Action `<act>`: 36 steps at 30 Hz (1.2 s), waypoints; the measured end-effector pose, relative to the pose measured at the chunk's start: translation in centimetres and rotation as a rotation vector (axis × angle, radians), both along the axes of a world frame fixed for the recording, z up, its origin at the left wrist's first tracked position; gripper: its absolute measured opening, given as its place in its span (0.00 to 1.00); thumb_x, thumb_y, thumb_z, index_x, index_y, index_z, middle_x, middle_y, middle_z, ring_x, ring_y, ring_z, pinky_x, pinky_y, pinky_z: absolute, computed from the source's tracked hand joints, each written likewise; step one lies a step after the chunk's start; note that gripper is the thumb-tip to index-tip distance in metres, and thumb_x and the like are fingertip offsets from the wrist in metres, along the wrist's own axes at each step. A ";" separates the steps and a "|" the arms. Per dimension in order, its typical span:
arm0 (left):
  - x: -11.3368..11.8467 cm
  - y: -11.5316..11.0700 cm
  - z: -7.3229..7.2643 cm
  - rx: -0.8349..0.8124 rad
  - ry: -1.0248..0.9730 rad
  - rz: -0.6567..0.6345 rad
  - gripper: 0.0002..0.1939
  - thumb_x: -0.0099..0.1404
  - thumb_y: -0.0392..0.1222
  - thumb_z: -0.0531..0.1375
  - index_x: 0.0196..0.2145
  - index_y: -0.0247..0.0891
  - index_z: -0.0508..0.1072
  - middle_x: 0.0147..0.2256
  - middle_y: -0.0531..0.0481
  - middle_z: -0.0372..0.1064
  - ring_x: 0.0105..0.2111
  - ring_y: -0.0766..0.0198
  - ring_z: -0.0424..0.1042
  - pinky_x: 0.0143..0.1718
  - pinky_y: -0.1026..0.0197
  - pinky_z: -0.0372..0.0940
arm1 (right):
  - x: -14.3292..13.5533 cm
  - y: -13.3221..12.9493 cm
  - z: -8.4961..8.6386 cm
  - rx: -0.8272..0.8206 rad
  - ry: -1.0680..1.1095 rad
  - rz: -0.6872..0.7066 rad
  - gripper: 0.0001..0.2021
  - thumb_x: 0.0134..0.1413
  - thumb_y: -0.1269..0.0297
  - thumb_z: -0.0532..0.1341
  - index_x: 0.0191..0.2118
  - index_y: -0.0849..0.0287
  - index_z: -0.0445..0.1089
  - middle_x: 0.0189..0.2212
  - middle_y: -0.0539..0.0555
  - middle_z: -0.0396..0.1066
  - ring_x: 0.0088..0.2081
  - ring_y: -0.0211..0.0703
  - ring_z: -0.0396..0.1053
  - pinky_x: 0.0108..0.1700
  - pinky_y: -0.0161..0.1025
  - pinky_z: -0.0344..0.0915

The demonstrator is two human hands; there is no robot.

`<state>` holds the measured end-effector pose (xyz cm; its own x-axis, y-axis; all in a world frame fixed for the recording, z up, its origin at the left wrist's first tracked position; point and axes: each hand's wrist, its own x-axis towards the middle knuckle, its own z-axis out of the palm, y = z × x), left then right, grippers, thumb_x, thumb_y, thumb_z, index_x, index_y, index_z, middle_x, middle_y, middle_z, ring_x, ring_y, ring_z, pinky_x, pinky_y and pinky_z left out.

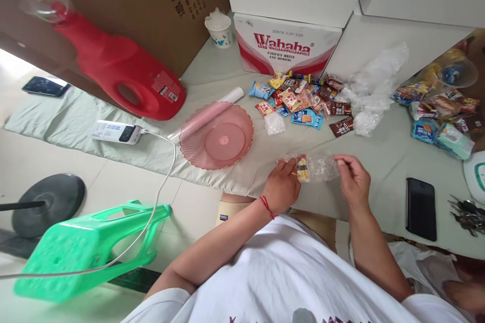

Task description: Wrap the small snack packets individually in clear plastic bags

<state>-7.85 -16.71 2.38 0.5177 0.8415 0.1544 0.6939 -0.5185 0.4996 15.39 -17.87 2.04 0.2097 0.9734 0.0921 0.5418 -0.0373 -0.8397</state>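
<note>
My left hand (281, 186), with a red string on its wrist, has its fingers closed over one end of a piece of bubble wrap (325, 167). Beside those fingers a small yellow snack packet (302, 167) lies on the wrap, partly covered. The thumb and fingertips of my right hand (354, 179) pinch the wrap's other end, so it stretches between both hands. Beyond them is a pile of small snack packets (299, 98), with a folded piece of bubble wrap (274, 123) at its near edge. A pink ribbed plate (224, 142) rests left of my hands.
A clear plastic roll (232, 95) reaches under the plate. Crumpled bubble wrap (373, 91) stands right of the pile. Around are a red jug (131, 73), power bank (115, 131), paper cup (220, 35), Wahaha carton (284, 43), black phone (422, 208) and green stool (87, 252).
</note>
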 end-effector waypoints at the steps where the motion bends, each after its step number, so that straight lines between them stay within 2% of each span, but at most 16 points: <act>1: 0.1 -0.2 0.0 0.019 0.044 0.003 0.23 0.71 0.35 0.53 0.60 0.24 0.74 0.63 0.30 0.69 0.60 0.46 0.70 0.64 0.43 0.66 | 0.4 0.4 -0.6 -0.008 -0.063 -0.118 0.26 0.65 0.40 0.58 0.55 0.55 0.73 0.49 0.62 0.77 0.42 0.51 0.72 0.47 0.52 0.72; 3: 0.1 -0.5 0.1 0.041 0.104 0.018 0.24 0.73 0.39 0.54 0.61 0.24 0.73 0.65 0.32 0.67 0.59 0.44 0.69 0.58 0.44 0.69 | 0.8 1.2 -1.7 -0.083 -0.176 -0.152 0.33 0.57 0.35 0.62 0.55 0.59 0.73 0.44 0.63 0.76 0.43 0.54 0.71 0.49 0.54 0.70; 6: 0.0 -0.8 0.2 0.061 0.170 0.044 0.28 0.74 0.49 0.56 0.64 0.28 0.71 0.67 0.36 0.65 0.59 0.41 0.68 0.46 0.45 0.73 | 0.9 2.1 -2.3 -0.217 -0.223 0.011 0.29 0.53 0.34 0.64 0.41 0.58 0.77 0.34 0.59 0.74 0.38 0.52 0.70 0.47 0.51 0.69; 9: 0.0 -1.1 -0.3 0.090 0.228 0.053 0.23 0.76 0.45 0.54 0.63 0.33 0.72 0.68 0.38 0.65 0.59 0.44 0.69 0.41 0.48 0.71 | 0.4 2.3 -1.0 -0.209 -0.145 0.055 0.23 0.57 0.38 0.61 0.34 0.56 0.76 0.35 0.56 0.72 0.37 0.48 0.71 0.41 0.45 0.69; 13: 0.7 -1.3 -0.9 0.135 0.281 0.008 0.18 0.76 0.37 0.52 0.55 0.35 0.79 0.69 0.37 0.62 0.58 0.46 0.70 0.38 0.52 0.70 | -2.6 2.0 2.1 -0.154 -0.178 0.034 0.16 0.63 0.46 0.60 0.38 0.54 0.73 0.32 0.52 0.73 0.31 0.43 0.70 0.35 0.40 0.66; 15: 1.2 -1.3 -0.9 0.115 0.291 -0.006 0.18 0.74 0.34 0.53 0.53 0.35 0.79 0.67 0.35 0.65 0.58 0.47 0.71 0.39 0.52 0.70 | -5.2 2.1 2.8 -0.128 -0.198 0.127 0.12 0.66 0.51 0.59 0.40 0.52 0.73 0.29 0.51 0.74 0.29 0.43 0.69 0.34 0.39 0.66; 17: 1.3 -1.0 -0.6 0.073 0.263 -0.010 0.18 0.71 0.31 0.55 0.54 0.32 0.78 0.61 0.31 0.71 0.57 0.45 0.71 0.44 0.49 0.71 | -7.6 2.5 2.7 -0.068 -0.227 0.223 0.10 0.67 0.57 0.56 0.40 0.53 0.73 0.33 0.53 0.76 0.33 0.45 0.72 0.38 0.41 0.68; 19: 0.6 -0.7 -0.1 0.022 0.135 -0.043 0.19 0.68 0.31 0.57 0.55 0.30 0.78 0.55 0.30 0.76 0.56 0.44 0.73 0.51 0.45 0.72 | -9.2 2.9 1.9 -0.020 -0.250 0.259 0.11 0.68 0.60 0.54 0.40 0.53 0.73 0.36 0.55 0.77 0.38 0.48 0.74 0.42 0.43 0.70; 21: -0.9 -0.4 0.3 -0.036 -0.105 -0.060 0.20 0.67 0.33 0.58 0.55 0.33 0.78 0.55 0.34 0.76 0.56 0.47 0.74 0.57 0.45 0.70 | -9.6 3.2 1.0 -0.001 -0.273 0.242 0.13 0.69 0.61 0.53 0.41 0.54 0.74 0.37 0.56 0.77 0.39 0.49 0.75 0.43 0.44 0.70; 23: -2.8 -0.4 0.3 -0.081 -0.362 0.041 0.20 0.69 0.34 0.55 0.55 0.38 0.78 0.58 0.39 0.75 0.56 0.51 0.74 0.59 0.47 0.71 | -9.2 3.1 0.2 0.011 -0.305 0.237 0.14 0.70 0.61 0.53 0.44 0.55 0.76 0.37 0.57 0.76 0.39 0.49 0.74 0.43 0.44 0.71; 25: -4.4 -0.4 0.0 -0.098 -0.477 0.280 0.19 0.71 0.34 0.53 0.53 0.40 0.78 0.58 0.41 0.74 0.56 0.52 0.73 0.58 0.46 0.70 | -8.6 2.7 -0.3 0.035 -0.321 0.245 0.14 0.70 0.61 0.53 0.46 0.55 0.77 0.37 0.57 0.75 0.39 0.48 0.74 0.43 0.44 0.71; 27: -4.9 -0.4 -0.6 -0.126 -0.408 0.491 0.15 0.71 0.39 0.55 0.49 0.38 0.78 0.52 0.38 0.75 0.54 0.48 0.73 0.56 0.42 0.70 | -8.2 2.2 -0.6 0.066 -0.301 0.251 0.15 0.71 0.61 0.54 0.48 0.54 0.78 0.38 0.58 0.74 0.39 0.48 0.74 0.44 0.44 0.73; 28: -4.7 -0.4 -0.9 -0.154 -0.334 0.534 0.14 0.71 0.42 0.57 0.48 0.36 0.79 0.49 0.36 0.75 0.52 0.46 0.72 0.55 0.40 0.70 | -8.2 2.0 -0.7 0.079 -0.284 0.250 0.15 0.71 0.61 0.54 0.48 0.54 0.78 0.39 0.58 0.74 0.39 0.47 0.74 0.44 0.44 0.73; 30: -3.6 -0.4 -1.4 -0.218 -0.206 0.508 0.15 0.69 0.47 0.62 0.46 0.36 0.79 0.47 0.35 0.73 0.51 0.42 0.70 0.54 0.37 0.68 | -8.1 1.6 -0.6 0.090 -0.246 0.244 0.15 0.71 0.60 0.54 0.49 0.53 0.78 0.40 0.57 0.74 0.40 0.47 0.75 0.45 0.44 0.74; 32: -2.1 -0.6 -1.5 -0.256 -0.178 0.451 0.15 0.67 0.48 0.64 0.46 0.37 0.78 0.49 0.35 0.72 0.53 0.41 0.68 0.55 0.36 0.67 | -8.1 1.2 -0.2 0.084 -0.207 0.234 0.15 0.71 0.59 0.54 0.49 0.52 0.78 0.40 0.57 0.74 0.41 0.47 0.75 0.46 0.45 0.74; 36: 0.3 -1.4 -1.3 -0.241 -0.458 0.449 0.16 0.65 0.42 0.65 0.49 0.38 0.71 0.49 0.40 0.70 0.50 0.51 0.71 0.51 0.46 0.70 | -7.9 -0.1 1.0 0.028 -0.049 0.183 0.15 0.72 0.55 0.54 0.50 0.51 0.77 0.42 0.57 0.75 0.43 0.48 0.75 0.47 0.46 0.75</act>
